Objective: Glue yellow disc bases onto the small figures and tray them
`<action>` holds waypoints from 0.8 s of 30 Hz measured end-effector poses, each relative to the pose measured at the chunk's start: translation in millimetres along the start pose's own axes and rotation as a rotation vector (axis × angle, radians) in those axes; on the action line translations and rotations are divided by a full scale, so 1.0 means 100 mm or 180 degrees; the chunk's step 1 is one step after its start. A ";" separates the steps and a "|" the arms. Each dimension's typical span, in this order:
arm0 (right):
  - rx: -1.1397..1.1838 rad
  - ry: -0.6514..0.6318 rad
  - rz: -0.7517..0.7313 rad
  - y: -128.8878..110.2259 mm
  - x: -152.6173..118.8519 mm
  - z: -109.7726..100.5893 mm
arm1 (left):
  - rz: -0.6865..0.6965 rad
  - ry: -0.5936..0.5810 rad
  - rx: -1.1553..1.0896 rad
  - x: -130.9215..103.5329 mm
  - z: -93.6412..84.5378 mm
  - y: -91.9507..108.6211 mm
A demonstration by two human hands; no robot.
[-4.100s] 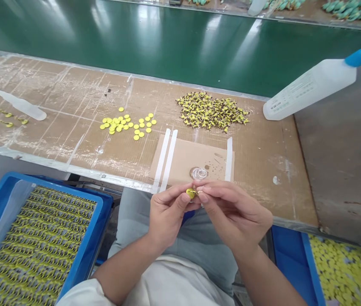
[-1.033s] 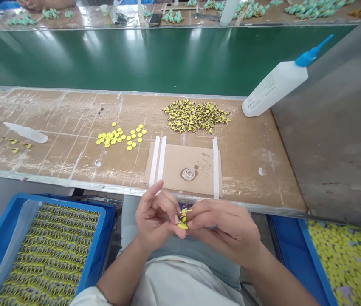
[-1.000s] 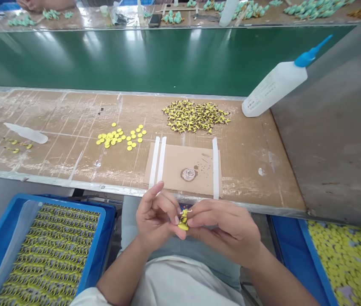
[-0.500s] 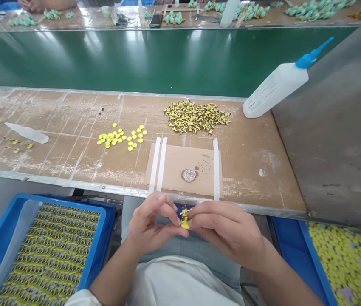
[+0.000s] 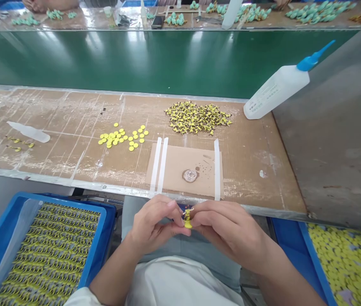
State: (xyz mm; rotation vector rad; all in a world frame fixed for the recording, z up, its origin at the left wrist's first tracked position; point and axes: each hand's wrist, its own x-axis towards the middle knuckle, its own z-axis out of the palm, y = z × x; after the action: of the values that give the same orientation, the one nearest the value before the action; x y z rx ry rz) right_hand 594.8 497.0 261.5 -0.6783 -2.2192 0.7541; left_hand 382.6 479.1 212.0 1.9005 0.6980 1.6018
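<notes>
Between my hands, just in front of the table edge, a small yellow and dark figurine (image 5: 187,215) stands upright on a round yellow base. My left hand (image 5: 156,222) pinches it from the left, thumb low at the base. From the right, the fingertips of my right hand (image 5: 231,229) close on the same figurine, partly hiding it. Beyond them a cardboard piece (image 5: 176,170), taped down with white strips, carries a wet, shiny round puddle (image 5: 190,175). A heap of small yellow and dark figures (image 5: 196,118) lies behind it, and loose yellow discs (image 5: 113,138) are scattered to the left.
A white bottle with a blue nozzle (image 5: 277,91) leans at the right by a metal panel (image 5: 336,140). Blue trays hold rows of figurines (image 5: 49,250) at lower left and yellow discs (image 5: 346,259) at lower right. A green belt (image 5: 119,59) runs behind; another person's hand (image 5: 34,5) shows beyond.
My left hand's fingers have drawn in closer around the figurine, the index finger curling down. The whole view has shifted slightly. Another person's hand now shows at the far right back.
</notes>
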 end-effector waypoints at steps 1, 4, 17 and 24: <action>-0.0078 -0.0024 0.0012 -0.01 0.00 0.00 | 0.0032 0.0032 0.0026 0.00 0.00 0.00; -0.0130 -0.0100 -0.0009 -0.01 0.00 0.00 | 0.0081 0.0096 0.0047 -0.01 -0.01 -0.01; -0.0191 -0.0004 -0.0182 0.03 -0.03 -0.01 | -0.0014 -0.0023 0.0191 0.03 -0.01 0.04; -0.0225 -0.0217 -0.0088 0.03 -0.06 -0.02 | 0.0067 -0.0156 0.0341 0.05 -0.01 0.05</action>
State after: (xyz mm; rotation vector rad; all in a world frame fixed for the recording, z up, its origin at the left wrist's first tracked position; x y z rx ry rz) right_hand 600.9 496.0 258.6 -0.6638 -2.3219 0.6974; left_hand 382.6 478.9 219.1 2.0229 0.7592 1.5529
